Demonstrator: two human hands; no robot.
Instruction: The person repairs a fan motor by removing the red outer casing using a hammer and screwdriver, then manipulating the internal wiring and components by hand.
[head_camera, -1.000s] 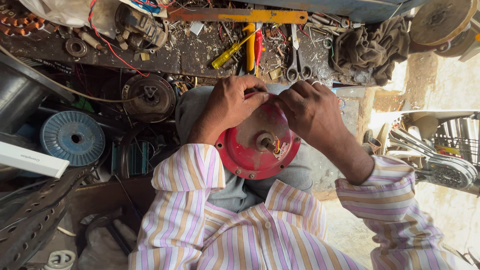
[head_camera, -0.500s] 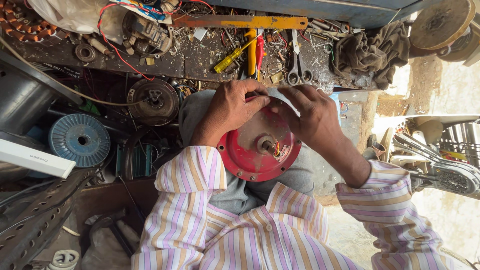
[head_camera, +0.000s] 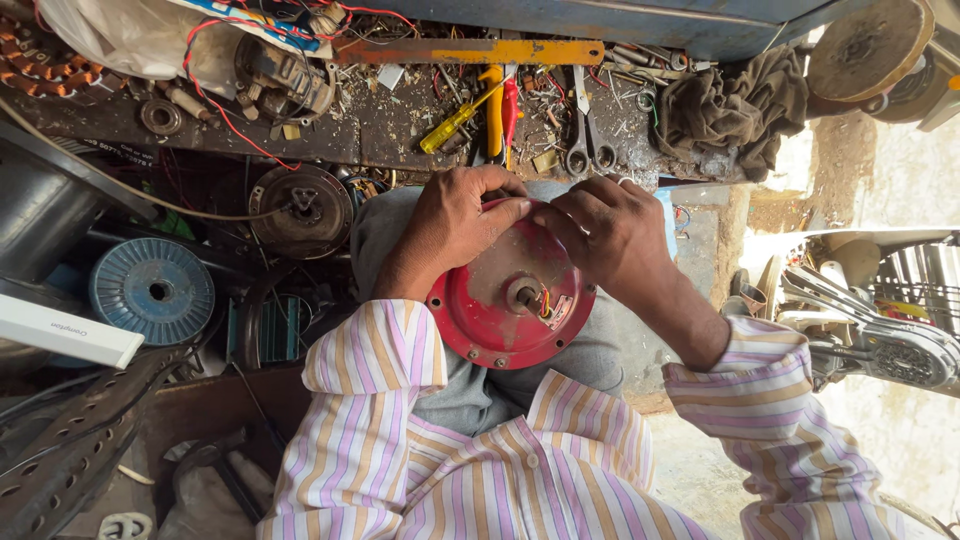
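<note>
A round red fan motor cover (head_camera: 495, 315) with a central shaft and short wires rests on my lap. My left hand (head_camera: 455, 225) grips its far left rim, fingers curled over the edge. My right hand (head_camera: 605, 235) presses on the far right rim, fingertips meeting the left hand's near the top of the cover. Both sleeves are striped pink, yellow and white. What lies under the fingers is hidden.
A cluttered dark workbench (head_camera: 330, 130) runs across the top with a yellow screwdriver (head_camera: 455, 122), scissors (head_camera: 588, 140), a brown rag (head_camera: 735, 105) and wires. A blue wire spool (head_camera: 150, 292) and a dark motor disc (head_camera: 300, 208) sit left; fan parts (head_camera: 880, 330) right.
The red cover has tilted so more of its face and shaft shows, and both hands have shifted slightly along its far rim. The view has drifted a little.
</note>
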